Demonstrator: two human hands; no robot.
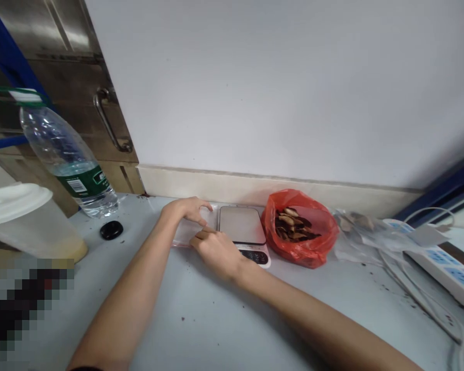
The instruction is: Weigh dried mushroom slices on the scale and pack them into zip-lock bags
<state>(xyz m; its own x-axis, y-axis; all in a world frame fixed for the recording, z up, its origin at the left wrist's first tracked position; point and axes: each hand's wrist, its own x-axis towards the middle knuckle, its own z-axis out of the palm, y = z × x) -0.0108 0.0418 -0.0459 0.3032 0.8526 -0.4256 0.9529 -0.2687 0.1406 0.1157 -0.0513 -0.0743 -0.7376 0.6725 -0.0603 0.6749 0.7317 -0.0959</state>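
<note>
My left hand rests over clear plastic bags lying flat on the table, its thumb and fingers apart. Next to it my right hand is closed, fingertips pinched at the bags' near right part; the exact grip is partly hidden by the hand. Just right of the bags sits a small kitchen scale with a bare metal plate and dark buttons, partly behind my right hand. A red plastic bag stands open against the scale's right side, holding dried brown slices.
A large water bottle, a lidded plastic tub and a black round cap stand at left. On the right lie clear bags, a white power strip and cables. A white wall rises behind.
</note>
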